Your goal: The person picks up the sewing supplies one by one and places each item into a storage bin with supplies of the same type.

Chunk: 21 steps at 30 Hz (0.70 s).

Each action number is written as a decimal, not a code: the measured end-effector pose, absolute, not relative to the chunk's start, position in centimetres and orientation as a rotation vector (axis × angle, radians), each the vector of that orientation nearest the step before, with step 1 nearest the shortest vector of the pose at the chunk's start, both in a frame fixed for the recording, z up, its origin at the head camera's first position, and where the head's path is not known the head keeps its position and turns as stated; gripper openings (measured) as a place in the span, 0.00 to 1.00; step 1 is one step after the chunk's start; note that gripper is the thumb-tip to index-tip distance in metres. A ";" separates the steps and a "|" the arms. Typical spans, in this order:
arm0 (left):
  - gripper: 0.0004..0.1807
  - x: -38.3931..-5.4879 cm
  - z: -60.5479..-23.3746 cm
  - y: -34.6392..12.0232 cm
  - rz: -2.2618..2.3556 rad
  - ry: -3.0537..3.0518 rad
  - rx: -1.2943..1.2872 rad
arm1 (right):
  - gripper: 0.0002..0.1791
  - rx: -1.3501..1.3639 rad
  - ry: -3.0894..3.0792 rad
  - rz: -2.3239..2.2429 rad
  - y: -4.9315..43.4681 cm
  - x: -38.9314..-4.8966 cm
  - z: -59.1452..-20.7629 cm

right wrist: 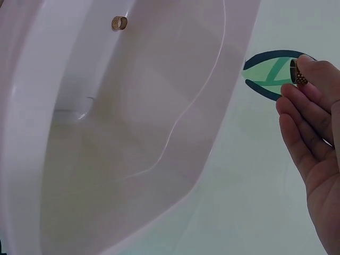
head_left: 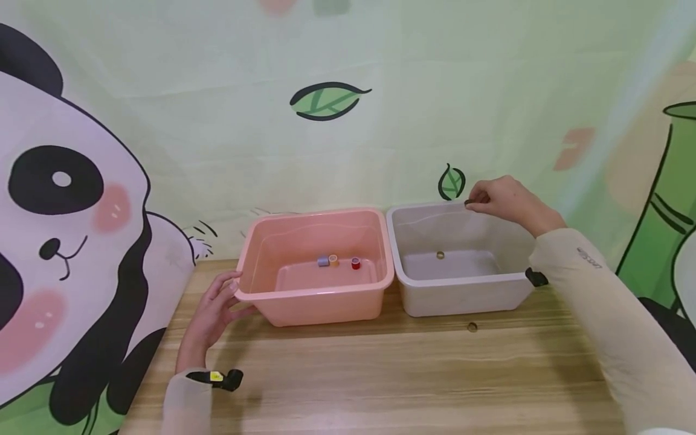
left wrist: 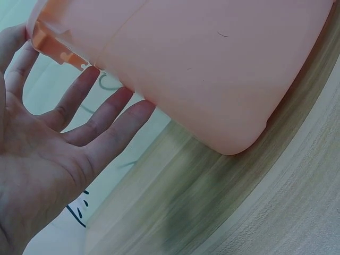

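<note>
My right hand pinches a gold-coloured ring between thumb and fingertips, above the back rim of the grey basin. In the right wrist view the ring has a beaded-looking surface. Another gold ring lies on the floor of that basin. A third ring is on the table just in front of it. At the left, my left hand touches the rim and outer side of the pink basin, its fingers spread and nearly straight.
Inside the pink basin lie small spool-like pieces: one blue, one pale orange and one red. Both basins stand side by side on a wooden table, close to a printed cloth backdrop.
</note>
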<state>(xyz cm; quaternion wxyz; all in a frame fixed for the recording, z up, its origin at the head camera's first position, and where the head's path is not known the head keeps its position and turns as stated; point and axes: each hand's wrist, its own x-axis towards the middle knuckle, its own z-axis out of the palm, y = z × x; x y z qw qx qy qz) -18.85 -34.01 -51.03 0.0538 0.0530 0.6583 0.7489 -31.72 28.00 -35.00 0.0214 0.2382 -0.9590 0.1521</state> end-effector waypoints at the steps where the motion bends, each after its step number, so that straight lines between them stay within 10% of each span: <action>1: 0.16 -18.9 -51.0 -34.0 2.273 2.001 0.162 | 0.11 0.733 -2.976 0.474 28.0 -31.8 -35.0; 21: 0.18 -18.8 -50.9 -34.0 2.265 2.008 0.132 | 0.14 0.592 -2.980 0.664 28.6 -32.2 -35.3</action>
